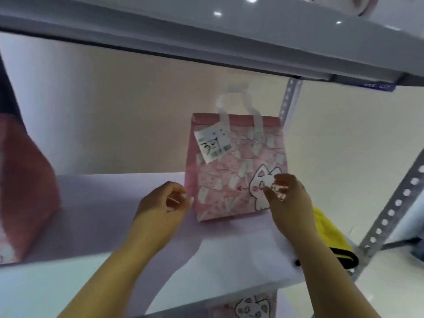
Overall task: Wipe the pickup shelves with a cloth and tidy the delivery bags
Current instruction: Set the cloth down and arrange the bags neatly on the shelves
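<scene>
- Second bag [25,198] stands well left of the cat bag [229,171]; both are on the shelf [103,203];
- left hand [160,207] at the cat bag's lower left edge, fingers loosely curled, gripping nothing;
- right hand [289,200] before its lower right, fingers loose, empty;
- yellow cloth [328,235] just right of it, at the shelf's edge.

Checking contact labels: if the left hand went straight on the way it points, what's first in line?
The middle pink bag, at its lower left edge. The left hand points toward it across the shelf, fingertips close by that edge. Depth is blurry, so I can't tell whether they touch.
</scene>
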A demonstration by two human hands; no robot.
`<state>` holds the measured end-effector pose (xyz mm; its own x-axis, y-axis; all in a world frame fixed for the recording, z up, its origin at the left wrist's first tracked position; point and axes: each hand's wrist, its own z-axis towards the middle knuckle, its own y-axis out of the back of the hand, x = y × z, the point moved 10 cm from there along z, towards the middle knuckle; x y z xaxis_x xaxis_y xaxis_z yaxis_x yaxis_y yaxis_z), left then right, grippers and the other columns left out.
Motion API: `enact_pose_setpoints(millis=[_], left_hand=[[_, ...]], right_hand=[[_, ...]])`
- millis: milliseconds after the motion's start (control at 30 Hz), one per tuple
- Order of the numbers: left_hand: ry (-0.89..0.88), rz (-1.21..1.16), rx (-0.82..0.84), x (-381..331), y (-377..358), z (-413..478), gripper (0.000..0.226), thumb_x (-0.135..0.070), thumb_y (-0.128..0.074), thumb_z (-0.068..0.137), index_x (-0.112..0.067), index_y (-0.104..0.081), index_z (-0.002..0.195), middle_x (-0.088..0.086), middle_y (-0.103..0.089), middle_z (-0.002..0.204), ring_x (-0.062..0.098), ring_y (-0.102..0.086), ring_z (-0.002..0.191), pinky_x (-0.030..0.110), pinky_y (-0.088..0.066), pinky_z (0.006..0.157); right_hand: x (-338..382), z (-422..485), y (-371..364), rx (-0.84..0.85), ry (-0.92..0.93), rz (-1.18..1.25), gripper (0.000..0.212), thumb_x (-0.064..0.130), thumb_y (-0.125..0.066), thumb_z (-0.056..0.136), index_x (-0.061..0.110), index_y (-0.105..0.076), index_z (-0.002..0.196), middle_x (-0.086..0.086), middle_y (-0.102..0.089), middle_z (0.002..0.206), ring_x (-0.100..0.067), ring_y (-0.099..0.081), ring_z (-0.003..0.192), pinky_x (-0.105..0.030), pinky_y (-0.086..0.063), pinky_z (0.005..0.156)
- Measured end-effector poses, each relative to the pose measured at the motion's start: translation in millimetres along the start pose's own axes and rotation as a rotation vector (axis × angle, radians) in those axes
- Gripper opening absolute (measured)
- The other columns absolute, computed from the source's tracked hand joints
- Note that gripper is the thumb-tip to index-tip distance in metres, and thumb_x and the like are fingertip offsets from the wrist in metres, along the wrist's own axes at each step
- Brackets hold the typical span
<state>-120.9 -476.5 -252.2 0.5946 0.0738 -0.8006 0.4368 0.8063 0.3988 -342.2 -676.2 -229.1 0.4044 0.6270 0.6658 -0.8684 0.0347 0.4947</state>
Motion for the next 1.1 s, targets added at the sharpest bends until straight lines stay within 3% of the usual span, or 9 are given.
enact_pose_setpoints(millis=[100, 167, 267, 333, 500, 600, 700, 833, 1100], left_hand=[[0.047, 0.013, 0.034, -3.5, -29.5, 12.6, 0.018, -0.032, -0.067, 0.078, -0.034, -0.056, 0.092, -0.017, -0.061, 0.095, -0.004, -0.057, 0.083, 0.018, -0.042, 0.065], [0.068, 0.038, 0.044, -6.3, -43.0, 21.9, 0.024, -0.034, -0.065, 0.080, -0.030, -0.055, 0.102, -0.013, -0.059, 0.102, 0.000, -0.056, 0.087, 0.022, -0.042, 0.069], [0.093, 0.034, 0.005, -11.8, -50.5, 31.1, 0.030, -0.036, -0.063, 0.082, -0.031, -0.051, 0.108, -0.019, -0.056, 0.094, -0.007, -0.055, 0.079, 0.017, -0.040, 0.062], [0.123, 0.033, -0.031, -11.0, -51.2, 33.2, 0.033, -0.034, -0.063, 0.082, -0.032, -0.048, 0.112, -0.025, -0.053, 0.087, -0.009, -0.053, 0.074, 0.013, -0.037, 0.056], [0.161, 0.080, -0.052, -4.2, -47.9, 33.7, 0.033, -0.032, -0.060, 0.085, -0.028, -0.048, 0.115, -0.023, -0.052, 0.087, -0.008, -0.053, 0.072, 0.014, -0.036, 0.053], [0.179, 0.061, -0.077, 3.0, -36.5, 30.0, 0.033, -0.030, -0.061, 0.084, -0.028, -0.049, 0.115, -0.015, -0.057, 0.096, -0.006, -0.055, 0.074, 0.013, -0.036, 0.054], [0.201, 0.040, -0.098, 10.0, -20.0, 20.9, 0.027, -0.032, -0.062, 0.084, -0.036, -0.050, 0.108, -0.019, -0.059, 0.095, -0.007, -0.056, 0.076, 0.014, -0.039, 0.055], [0.160, 0.009, -0.137, 12.9, 11.0, 1.6, 0.026, -0.029, -0.065, 0.082, -0.049, -0.050, 0.089, -0.026, -0.062, 0.092, -0.007, -0.060, 0.077, 0.011, -0.042, 0.057], [0.031, 0.166, -0.220, 15.4, 82.6, -38.4, 0.031, -0.019, -0.064, 0.082, -0.038, -0.059, 0.106, -0.012, -0.063, 0.101, -0.004, -0.063, 0.082, 0.002, -0.045, 0.060]], right_hand=[[-20.0, 28.1, 13.4, -0.050, -0.008, -0.104, 0.049, 0.025, -0.065, 0.085, 0.009, -0.048, 0.128, -0.014, -0.052, 0.124, -0.035, -0.051, 0.110, -0.043, -0.042, 0.093], [-35.1, 45.6, 8.9, 0.011, -0.063, -0.162, 0.055, 0.028, -0.061, 0.088, 0.003, -0.041, 0.133, -0.019, -0.047, 0.131, -0.039, -0.045, 0.118, -0.045, -0.039, 0.097], [-58.3, 63.1, -8.6, 0.155, -0.210, -0.100, 0.043, 0.029, -0.054, 0.093, 0.001, -0.043, 0.124, -0.018, -0.050, 0.127, -0.036, -0.049, 0.113, -0.036, -0.040, 0.083], [-68.0, 68.7, -20.5, 0.222, -0.280, -0.004, 0.032, 0.026, -0.051, 0.094, 0.003, -0.048, 0.117, -0.016, -0.057, 0.118, -0.035, -0.054, 0.105, -0.038, -0.045, 0.081], [-75.7, 72.2, -24.9, 0.198, -0.266, 0.023, 0.026, 0.023, -0.046, 0.095, 0.009, -0.058, 0.112, -0.009, -0.065, 0.105, -0.031, -0.059, 0.098, -0.035, -0.047, 0.078], [-70.3, 66.8, -27.6, 0.193, -0.215, 0.057, 0.018, 0.021, -0.048, 0.094, 0.011, -0.062, 0.099, -0.008, -0.067, 0.097, -0.028, -0.060, 0.089, -0.035, -0.048, 0.077], [-62.8, 55.8, -31.7, 0.194, -0.209, 0.160, 0.011, 0.019, -0.051, 0.092, 0.015, -0.062, 0.089, -0.003, -0.066, 0.089, -0.025, -0.061, 0.084, -0.033, -0.048, 0.075], [-42.3, 32.9, -36.4, 0.191, -0.182, 0.269, 0.015, 0.015, -0.051, 0.092, 0.012, -0.061, 0.081, -0.002, -0.066, 0.081, -0.024, -0.060, 0.076, -0.028, -0.043, 0.062], [5.6, -18.9, -52.4, 0.235, -0.205, 0.382, 0.023, 0.013, -0.051, 0.092, 0.025, -0.061, 0.075, 0.010, -0.067, 0.073, -0.010, -0.061, 0.067, -0.024, -0.043, 0.052]])
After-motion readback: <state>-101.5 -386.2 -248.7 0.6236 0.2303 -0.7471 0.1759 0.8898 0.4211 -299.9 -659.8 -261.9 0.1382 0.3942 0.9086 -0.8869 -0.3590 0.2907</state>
